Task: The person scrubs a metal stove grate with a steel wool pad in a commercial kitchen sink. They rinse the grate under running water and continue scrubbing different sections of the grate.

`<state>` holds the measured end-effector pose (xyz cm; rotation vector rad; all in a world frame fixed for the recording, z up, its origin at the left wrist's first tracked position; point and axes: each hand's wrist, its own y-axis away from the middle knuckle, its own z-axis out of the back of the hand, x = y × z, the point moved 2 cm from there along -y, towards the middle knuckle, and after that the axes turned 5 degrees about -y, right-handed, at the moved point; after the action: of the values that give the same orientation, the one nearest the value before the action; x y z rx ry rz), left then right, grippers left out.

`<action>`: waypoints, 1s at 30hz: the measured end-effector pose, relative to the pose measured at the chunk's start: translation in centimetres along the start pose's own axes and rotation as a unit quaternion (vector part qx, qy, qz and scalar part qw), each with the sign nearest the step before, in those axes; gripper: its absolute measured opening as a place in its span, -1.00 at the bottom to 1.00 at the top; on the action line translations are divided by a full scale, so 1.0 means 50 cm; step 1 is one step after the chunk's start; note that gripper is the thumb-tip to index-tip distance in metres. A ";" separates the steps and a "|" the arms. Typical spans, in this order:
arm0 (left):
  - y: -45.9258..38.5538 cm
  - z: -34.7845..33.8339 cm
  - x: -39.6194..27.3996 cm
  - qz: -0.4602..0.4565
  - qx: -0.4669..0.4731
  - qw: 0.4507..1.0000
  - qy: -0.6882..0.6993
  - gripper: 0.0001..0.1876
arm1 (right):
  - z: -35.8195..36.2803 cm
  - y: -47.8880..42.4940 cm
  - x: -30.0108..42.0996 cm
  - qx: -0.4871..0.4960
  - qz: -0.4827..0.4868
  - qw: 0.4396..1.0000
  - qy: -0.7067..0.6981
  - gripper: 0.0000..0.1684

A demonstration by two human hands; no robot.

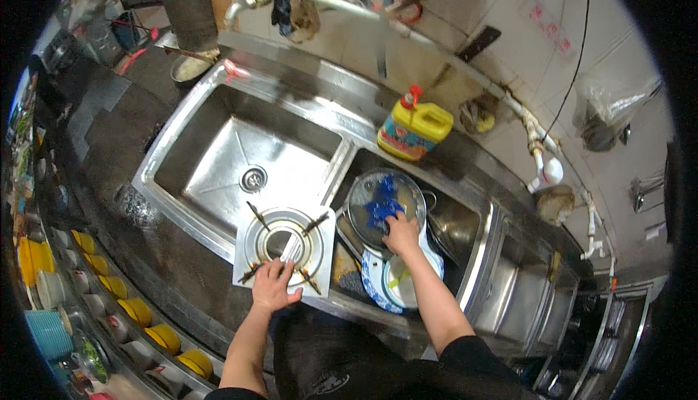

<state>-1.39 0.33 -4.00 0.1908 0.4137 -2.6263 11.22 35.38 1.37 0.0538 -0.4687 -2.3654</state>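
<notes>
My left hand [274,284] rests on the near edge of a square metal gas stove top [245,247], which has a round opening and black pan supports and lies over the sink's front rim. My right hand [402,233] reaches into a round basin of water [357,203], its fingertips at a blue cloth or mesh scrubber [381,206]; whether they grip it cannot be told. The basin stands in the right sink bowl. Just below it are a blue-and-white patterned plate [373,285] and a white bowl [404,291], partly behind my right forearm.
The left steel sink bowl [218,154] has a drain. A yellow detergent jug [414,130] with a red pump stands on the back ledge. A water pipe [349,7] with taps runs along the wall. Yellow containers [163,340] line the lower left. Another steel basin [507,285] lies right.
</notes>
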 end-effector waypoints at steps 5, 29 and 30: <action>-0.004 0.008 0.000 -0.008 -0.034 0.999 -0.004 -0.20 | 0.118 -0.017 0.064 -0.162 0.139 0.969 -0.125 -0.76; -0.015 0.029 0.036 -0.054 -0.032 0.992 0.105 -0.32 | 0.949 -0.544 0.623 -0.488 0.221 0.803 0.260 -0.80; -0.021 0.032 0.036 -0.056 -0.029 0.992 0.106 -0.33 | 0.980 -0.529 0.618 -0.508 0.238 0.792 0.241 -0.81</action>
<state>-3.57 -0.05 -2.60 0.4421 0.5889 -2.7093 -37.09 48.46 40.72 0.0303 0.9514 -1.7192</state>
